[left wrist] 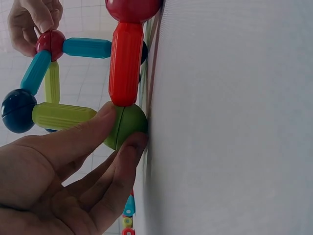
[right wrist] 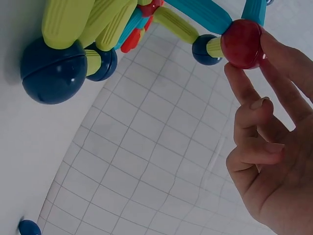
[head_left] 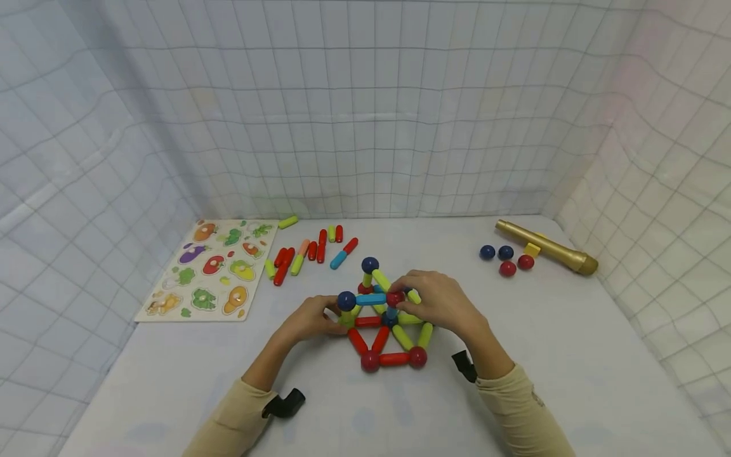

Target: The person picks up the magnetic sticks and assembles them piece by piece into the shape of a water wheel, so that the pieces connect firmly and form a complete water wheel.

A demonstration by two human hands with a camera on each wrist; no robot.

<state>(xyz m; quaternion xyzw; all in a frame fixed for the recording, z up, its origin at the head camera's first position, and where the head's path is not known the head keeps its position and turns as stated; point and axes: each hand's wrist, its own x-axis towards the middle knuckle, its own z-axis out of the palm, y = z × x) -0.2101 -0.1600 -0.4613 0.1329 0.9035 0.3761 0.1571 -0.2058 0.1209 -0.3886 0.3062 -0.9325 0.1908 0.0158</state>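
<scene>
The left hand (left wrist: 63,176) pinches the frame's green ball (left wrist: 126,126); the right hand (head_left: 436,301) pinches the top red ball (right wrist: 243,43) (mid-build, I think); next needs steady hands.

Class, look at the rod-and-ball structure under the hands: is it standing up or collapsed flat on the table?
Standing. The structure rises from its flat base rods to a raised red ball pinched by the right hand.

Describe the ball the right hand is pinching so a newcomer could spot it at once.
Find the rod-and-ball structure at the table's centre. At its raised top, the right hand pinches a red ball joined to a horizontal blue rod. The other red balls sit low on the table.
</scene>
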